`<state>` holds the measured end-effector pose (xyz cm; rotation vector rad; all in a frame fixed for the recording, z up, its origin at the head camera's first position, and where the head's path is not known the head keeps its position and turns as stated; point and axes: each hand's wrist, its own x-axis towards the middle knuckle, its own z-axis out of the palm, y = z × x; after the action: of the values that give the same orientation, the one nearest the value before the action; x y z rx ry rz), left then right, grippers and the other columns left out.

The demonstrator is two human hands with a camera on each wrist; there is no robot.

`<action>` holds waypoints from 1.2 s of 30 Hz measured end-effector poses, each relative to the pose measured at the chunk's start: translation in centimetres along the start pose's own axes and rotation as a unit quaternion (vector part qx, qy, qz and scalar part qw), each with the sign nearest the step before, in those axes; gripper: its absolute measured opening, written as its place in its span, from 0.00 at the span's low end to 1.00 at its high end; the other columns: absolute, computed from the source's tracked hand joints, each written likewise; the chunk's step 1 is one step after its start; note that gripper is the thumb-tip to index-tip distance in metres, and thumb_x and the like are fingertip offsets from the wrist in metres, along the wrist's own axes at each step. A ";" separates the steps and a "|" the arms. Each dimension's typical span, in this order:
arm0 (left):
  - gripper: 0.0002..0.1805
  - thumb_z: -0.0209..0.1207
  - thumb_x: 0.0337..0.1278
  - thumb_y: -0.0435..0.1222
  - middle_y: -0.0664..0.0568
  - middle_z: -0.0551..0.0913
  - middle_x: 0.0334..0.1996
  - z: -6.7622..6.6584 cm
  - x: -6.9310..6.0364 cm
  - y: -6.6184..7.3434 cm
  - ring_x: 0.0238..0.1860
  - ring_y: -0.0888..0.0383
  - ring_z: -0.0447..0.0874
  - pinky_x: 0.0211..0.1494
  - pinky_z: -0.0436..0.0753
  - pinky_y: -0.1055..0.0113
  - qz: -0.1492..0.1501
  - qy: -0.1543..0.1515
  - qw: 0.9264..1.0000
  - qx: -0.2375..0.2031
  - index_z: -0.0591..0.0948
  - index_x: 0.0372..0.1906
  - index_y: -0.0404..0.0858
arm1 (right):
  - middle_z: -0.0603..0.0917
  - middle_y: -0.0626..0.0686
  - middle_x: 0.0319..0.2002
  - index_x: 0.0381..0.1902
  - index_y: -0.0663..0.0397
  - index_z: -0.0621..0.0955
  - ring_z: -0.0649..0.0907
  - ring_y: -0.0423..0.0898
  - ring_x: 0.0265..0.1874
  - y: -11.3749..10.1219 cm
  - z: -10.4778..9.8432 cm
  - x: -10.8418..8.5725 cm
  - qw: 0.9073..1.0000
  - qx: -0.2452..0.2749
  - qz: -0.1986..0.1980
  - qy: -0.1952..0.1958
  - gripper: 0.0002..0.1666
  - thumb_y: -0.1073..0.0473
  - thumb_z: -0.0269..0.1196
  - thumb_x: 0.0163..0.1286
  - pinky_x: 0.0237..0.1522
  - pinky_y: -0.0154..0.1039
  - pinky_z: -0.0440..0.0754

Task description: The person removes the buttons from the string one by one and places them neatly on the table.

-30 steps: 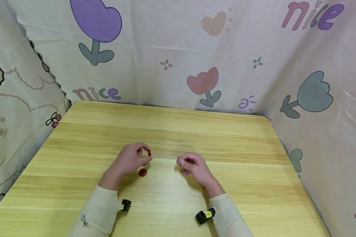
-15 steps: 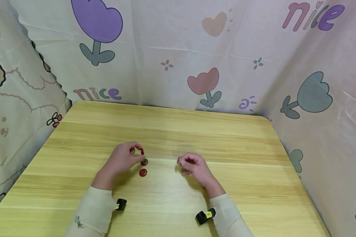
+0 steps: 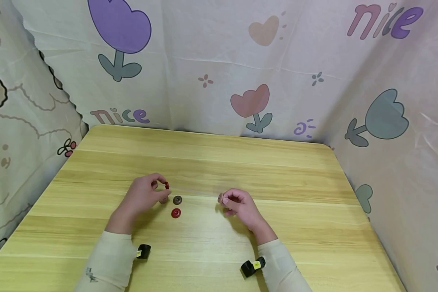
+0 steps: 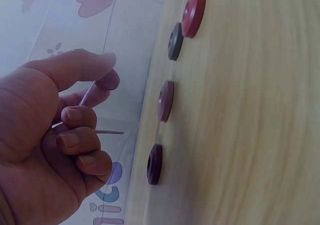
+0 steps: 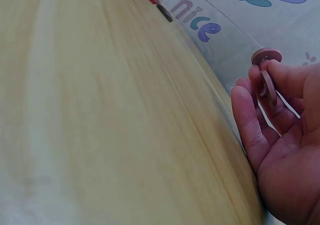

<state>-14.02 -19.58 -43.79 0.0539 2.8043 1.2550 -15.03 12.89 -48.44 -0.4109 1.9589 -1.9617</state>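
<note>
My left hand [image 3: 143,194] pinches a red button [image 3: 166,185] between thumb and finger above the table. A thin cord [image 4: 89,92] passes at this button, and the other fingers curl round a stretch of it. From there a fine line runs across to my right hand [image 3: 242,206]. That hand pinches brown buttons: one lies flat above the fingertips [image 5: 266,55], another hangs on edge [image 5: 269,87] against the fingers. On the table near my left hand lie a red button [image 3: 176,213], a dark grey button [image 3: 177,200] and a brown button [image 3: 164,200], partly covered by the hand.
In the left wrist view a dark maroon button [image 4: 155,165] lies in line with the others on the wooden table [image 3: 211,251]. A printed cloth [image 3: 204,48] hangs behind and beside the table. Black wrist cameras [image 3: 253,266] are strapped at both sleeves.
My left hand has drawn leftward with its red button, widening the gap between the hands. The dark grey button and part of the brown one have come into sight. My right hand stays put.
</note>
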 end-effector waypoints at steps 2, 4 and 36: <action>0.13 0.69 0.57 0.38 0.53 0.61 0.19 -0.1 0.0 -0.2 0.17 0.56 0.62 0.20 0.65 0.65 0.000 0.003 1.000 0.003 0.81 0.44 0.39 | 0.83 0.62 0.45 0.39 0.70 0.79 0.81 0.55 0.39 0.0 0.0 0.0 1.000 0.000 -0.001 0.000 0.09 0.65 0.60 0.74 0.36 0.46 0.84; 0.12 0.69 0.57 0.39 0.53 0.61 0.20 -0.2 0.0 -0.5 0.17 0.56 0.62 0.20 0.65 0.65 0.002 0.008 1.000 0.009 0.81 0.43 0.40 | 0.83 0.61 0.45 0.39 0.70 0.79 0.81 0.55 0.39 0.0 0.0 0.0 1.000 0.001 -0.001 -0.001 0.09 0.65 0.60 0.74 0.36 0.46 0.84; 0.14 0.68 0.59 0.42 0.46 0.78 0.29 -2.9 -0.9 -3.1 0.31 0.49 0.72 0.30 0.68 0.59 -0.031 0.066 0.994 0.079 0.81 0.44 0.37 | 0.81 0.62 0.43 0.39 0.71 0.77 0.80 0.55 0.39 0.1 -0.2 0.0 1.000 0.020 -0.003 0.000 0.12 0.62 0.59 0.76 0.34 0.46 0.85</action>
<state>-13.37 -23.83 -44.13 -0.1119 2.9869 1.0576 -15.15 13.10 -48.58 -0.4072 1.9170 -2.0005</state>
